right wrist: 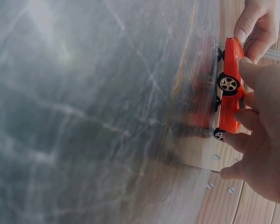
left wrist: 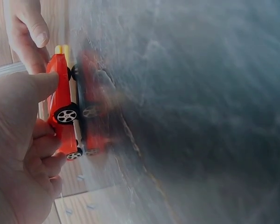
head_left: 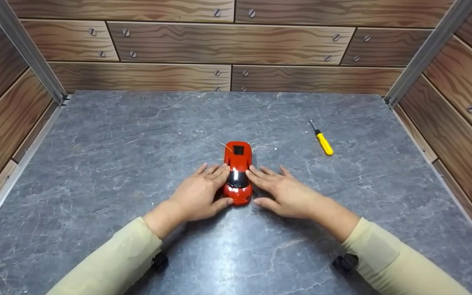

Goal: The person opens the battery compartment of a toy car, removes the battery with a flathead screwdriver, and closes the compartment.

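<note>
A red toy car (head_left: 239, 159) with a black windshield stands on its wheels on the grey marbled tabletop (head_left: 137, 131), lengthwise to me. A dark square patch (head_left: 238, 150) marks its far end, where a thin wire (head_left: 224, 145) sticks out to the left. My left hand (head_left: 198, 196) touches the car's left side with extended fingers, its thumb at the near corner. On the opposite side, my right hand (head_left: 291, 194) rests its fingertips against the car, fingers spread. Silver-spoked wheels (left wrist: 66, 115) show in both wrist views.
To the right and farther back lies a screwdriver (head_left: 324, 144) with a yellow handle, its tip pointing away. Wood-patterned panels (head_left: 236, 43) enclose the back and sides, with metal posts (head_left: 428, 53) at the corners. Tiny white specks (head_left: 275, 148) dot the tabletop.
</note>
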`<state>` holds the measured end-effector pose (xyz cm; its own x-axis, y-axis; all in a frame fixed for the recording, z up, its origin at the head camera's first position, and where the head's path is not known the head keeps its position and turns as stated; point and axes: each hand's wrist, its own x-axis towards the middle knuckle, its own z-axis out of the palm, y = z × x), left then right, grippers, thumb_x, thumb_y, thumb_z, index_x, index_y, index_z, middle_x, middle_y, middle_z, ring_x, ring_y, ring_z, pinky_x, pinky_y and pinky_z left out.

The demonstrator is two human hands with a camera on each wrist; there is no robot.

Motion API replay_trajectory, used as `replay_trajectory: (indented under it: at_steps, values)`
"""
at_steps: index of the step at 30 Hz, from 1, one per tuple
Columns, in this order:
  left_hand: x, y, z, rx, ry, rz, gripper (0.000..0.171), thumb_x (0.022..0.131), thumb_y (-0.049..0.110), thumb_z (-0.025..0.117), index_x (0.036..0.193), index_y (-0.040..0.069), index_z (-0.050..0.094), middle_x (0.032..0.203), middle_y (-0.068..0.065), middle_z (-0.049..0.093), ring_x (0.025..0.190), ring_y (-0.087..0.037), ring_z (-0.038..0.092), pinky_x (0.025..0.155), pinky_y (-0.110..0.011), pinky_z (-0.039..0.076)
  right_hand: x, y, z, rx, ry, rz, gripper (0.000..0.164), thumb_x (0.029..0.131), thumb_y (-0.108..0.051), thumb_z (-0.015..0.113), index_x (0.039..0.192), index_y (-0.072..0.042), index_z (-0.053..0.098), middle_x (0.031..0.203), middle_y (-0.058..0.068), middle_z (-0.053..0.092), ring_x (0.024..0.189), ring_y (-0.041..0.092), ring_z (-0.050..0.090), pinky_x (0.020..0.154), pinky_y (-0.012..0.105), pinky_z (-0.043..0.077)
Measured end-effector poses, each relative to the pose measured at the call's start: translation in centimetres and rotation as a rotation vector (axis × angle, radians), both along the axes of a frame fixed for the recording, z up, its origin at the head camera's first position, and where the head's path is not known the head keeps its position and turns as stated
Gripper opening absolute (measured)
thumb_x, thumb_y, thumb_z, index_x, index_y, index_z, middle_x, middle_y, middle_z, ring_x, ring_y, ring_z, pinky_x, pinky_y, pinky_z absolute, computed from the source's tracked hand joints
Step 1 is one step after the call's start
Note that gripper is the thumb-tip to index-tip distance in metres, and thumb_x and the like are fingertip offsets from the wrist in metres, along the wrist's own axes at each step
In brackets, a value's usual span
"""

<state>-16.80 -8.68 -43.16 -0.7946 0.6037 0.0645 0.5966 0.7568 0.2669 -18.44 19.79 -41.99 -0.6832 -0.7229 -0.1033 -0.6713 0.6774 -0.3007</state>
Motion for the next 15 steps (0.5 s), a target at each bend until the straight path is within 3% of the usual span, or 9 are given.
replay_trajectory:
  at_steps: [10, 15]
  values:
    - [-0.2, 0.2, 0.0, 0.006, 0.010, 0.026, 0.084, 0.103, 0.053, 0.064, 0.162, 0.000, 0.038, 0.165, -0.015, 0.041, 0.153, -0.037, 0.039, 0.129, -0.053, 0.022, -0.4, 0.1, 0.4, -0.008, -0.017, -0.030, 0.075, 0.108, -0.050, 0.056, 0.170, -0.019, 0.026, 0.174, 0.006, 0.023, 0.159, 0.034, 0.026, 0.124, 0.072, 0.013]
    - [-0.1, 0.1, 0.1, -0.017, 0.026, 0.031, 0.087, 0.103, 0.056, 0.063, 0.163, 0.000, 0.035, 0.167, -0.017, 0.038, 0.154, -0.038, 0.037, 0.128, -0.055, 0.022, -1.2, 0.3, 1.0, -0.050, 0.015, -0.059, 0.073, 0.109, -0.049, 0.056, 0.169, -0.017, 0.030, 0.174, 0.007, 0.024, 0.158, 0.033, 0.028, 0.124, 0.071, 0.016]
